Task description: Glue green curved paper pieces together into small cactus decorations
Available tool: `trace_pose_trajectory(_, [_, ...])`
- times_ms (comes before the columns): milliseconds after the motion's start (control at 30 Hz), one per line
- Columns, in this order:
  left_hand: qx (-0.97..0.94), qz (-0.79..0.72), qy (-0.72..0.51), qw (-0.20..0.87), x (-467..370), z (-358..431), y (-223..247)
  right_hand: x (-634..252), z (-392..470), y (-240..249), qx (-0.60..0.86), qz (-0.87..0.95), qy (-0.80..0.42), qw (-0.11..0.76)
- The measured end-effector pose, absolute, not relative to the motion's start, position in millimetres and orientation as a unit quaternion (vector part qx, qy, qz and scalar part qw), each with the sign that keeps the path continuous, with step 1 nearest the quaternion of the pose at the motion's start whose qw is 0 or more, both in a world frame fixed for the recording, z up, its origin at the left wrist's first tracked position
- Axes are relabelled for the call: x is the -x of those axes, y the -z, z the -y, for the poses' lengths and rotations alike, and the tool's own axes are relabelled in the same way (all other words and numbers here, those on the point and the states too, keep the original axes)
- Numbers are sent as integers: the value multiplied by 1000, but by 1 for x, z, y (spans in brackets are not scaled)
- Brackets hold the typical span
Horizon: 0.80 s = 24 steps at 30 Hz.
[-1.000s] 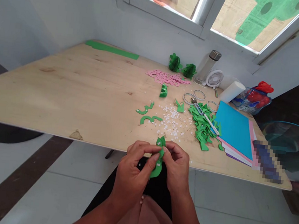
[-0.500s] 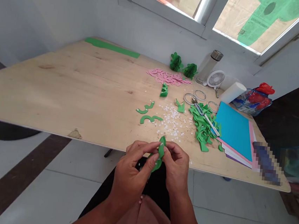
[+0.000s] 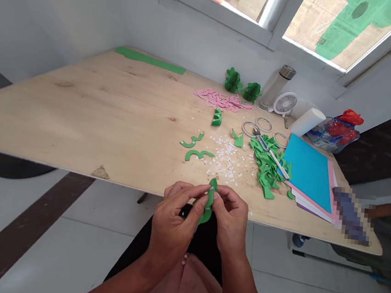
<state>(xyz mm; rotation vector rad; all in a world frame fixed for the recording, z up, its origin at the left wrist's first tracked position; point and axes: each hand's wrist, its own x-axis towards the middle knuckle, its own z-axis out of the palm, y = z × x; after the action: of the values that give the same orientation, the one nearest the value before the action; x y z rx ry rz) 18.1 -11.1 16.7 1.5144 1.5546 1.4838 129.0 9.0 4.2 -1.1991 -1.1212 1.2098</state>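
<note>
The left hand [image 3: 177,214] and right hand [image 3: 232,217] pinch green paper [image 3: 210,199]; behind the pink pile [image 3: 222,101] two shapes [image 3: 233,81] seem finished, in front strips [image 3: 199,155] seem left

The held paper cutout [image 3: 210,199] is green with small white patches, and the two curved strips [image 3: 200,154] share that green. The heap of scraps [image 3: 268,169] is plain green too, the tiny flecks [image 3: 228,160] are white, and the pile of cutouts [image 3: 220,100] is pink. The folded ornaments [image 3: 234,81] are a deeper green (darkest inside their folds). The tabletop [image 3: 131,126] is pale tan with brown knots and streaks. The top sheet [image 3: 309,171] is bright blue over pink, white and purple edges; the fan [image 3: 285,103] and the roll [image 3: 308,123] are white, while the person's shirt [image 3: 182,283] is dusty pink
</note>
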Motion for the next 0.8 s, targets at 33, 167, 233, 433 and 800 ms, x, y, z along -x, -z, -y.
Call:
trace_pose_trajectory(33, [-557, -572, -546, 252, -18, 11, -17, -129, -9, -4, 502, 468, -506, 523])
trace_pose_trajectory(167, [-564, -570, -544, 247, -19, 11, -18, -128, -10, -5, 506, 468, -503, 522])
trace_pose_trajectory(233, [-562, -570, -546, 247, -19, 11, -18, -128, -10, -6, 506, 470, -502, 521])
trace_pose_trajectory(433, [-555, -574, -547, 250, -18, 11, -16, -128, -10, -6, 505, 475, -500, 519])
trace_pose_trajectory(800, [-550, -589, -536, 251, -19, 11, -17, -129, -8, -8, 505, 484, -497, 514])
